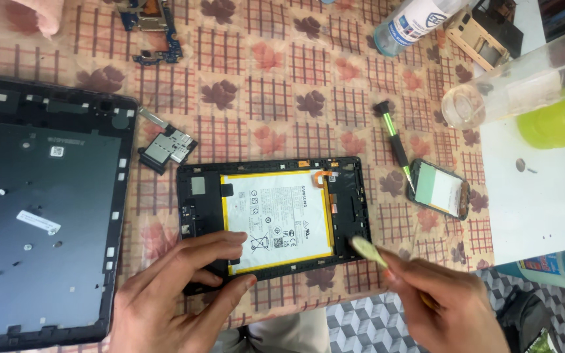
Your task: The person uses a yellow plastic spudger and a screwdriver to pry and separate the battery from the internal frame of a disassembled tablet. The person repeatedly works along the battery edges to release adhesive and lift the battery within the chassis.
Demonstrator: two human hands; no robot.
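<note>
Your left hand [178, 294] presses down on the near left corner of the opened tablet [273, 219], fingers spread flat over its white battery [279, 219]. Your right hand [446, 307] pinches a pale, blurred tool [369, 250], tip at the tablet's near right edge. A large back cover [40, 209] lies far left.

The table [269, 85] carries a checked cloth with a leaf pattern. At the near middle lies an opened tablet [273, 219], battery exposed. To the left lies a large dark back cover [40, 209]. Between them sits a small metal part [167, 149]. A circuit board [152, 29] lies far left. To the right lie a green-handled screwdriver [395, 140], a small screen [439, 189] and a white board [531, 196].
</note>
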